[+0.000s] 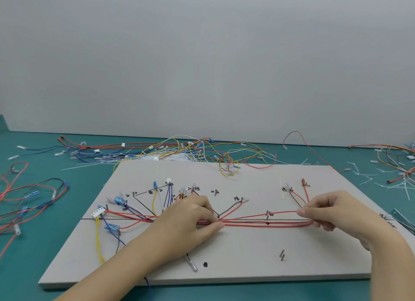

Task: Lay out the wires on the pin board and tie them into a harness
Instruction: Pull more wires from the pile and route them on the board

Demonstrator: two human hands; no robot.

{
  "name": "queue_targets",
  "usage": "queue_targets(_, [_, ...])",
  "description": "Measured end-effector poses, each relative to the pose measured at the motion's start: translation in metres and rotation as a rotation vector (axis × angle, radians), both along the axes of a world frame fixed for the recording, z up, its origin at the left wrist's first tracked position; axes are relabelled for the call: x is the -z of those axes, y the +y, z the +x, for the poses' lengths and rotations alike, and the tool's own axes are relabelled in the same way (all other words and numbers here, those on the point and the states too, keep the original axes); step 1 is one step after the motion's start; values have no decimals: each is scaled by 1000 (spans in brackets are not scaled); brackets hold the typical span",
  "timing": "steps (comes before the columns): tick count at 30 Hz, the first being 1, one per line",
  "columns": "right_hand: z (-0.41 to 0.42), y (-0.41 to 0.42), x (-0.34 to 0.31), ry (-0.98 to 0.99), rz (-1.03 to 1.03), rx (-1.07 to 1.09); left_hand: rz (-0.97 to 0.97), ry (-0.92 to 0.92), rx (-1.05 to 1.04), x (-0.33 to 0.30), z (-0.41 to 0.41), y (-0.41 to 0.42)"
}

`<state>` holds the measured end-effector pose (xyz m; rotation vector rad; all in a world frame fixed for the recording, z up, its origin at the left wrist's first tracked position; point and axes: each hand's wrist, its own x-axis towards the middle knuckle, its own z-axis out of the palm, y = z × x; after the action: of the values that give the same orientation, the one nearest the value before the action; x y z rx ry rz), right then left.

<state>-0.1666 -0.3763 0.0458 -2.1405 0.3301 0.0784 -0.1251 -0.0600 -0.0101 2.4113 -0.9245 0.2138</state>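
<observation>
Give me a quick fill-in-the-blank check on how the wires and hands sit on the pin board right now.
1. Between the left hand and the right hand runs a bundle of ____ wires.
2. The pin board lies on a ____ table.
3. The white multi-pin connector sits near the board's ____ edge.
4. From that connector, ____ wires hang toward the near edge.

Missing words: red; teal; left; yellow

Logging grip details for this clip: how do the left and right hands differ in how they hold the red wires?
The left hand lies low on the board, pinching the red wires mid-run; the right hand is raised, pinching them at the bend, where they turn up towards their terminals. Both hold the same bundle, stretched between them.
</observation>
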Motion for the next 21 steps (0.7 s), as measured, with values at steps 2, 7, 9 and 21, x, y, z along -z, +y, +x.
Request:
queue_targets(2, [-2,-8,3,-22,17,81,8,-7,0,0,0,0])
queue_targets(7, [-6,-18,8,-65,198,197,25,-28,-3,0,0,-1])
queue_targets(9, [-6,-17,9,-80,319,194,25,-28,-3,-1,0,-1])
queue_targets(21, [-1,-16,4,-302,890,313,38,-51,-3,-1,0,0])
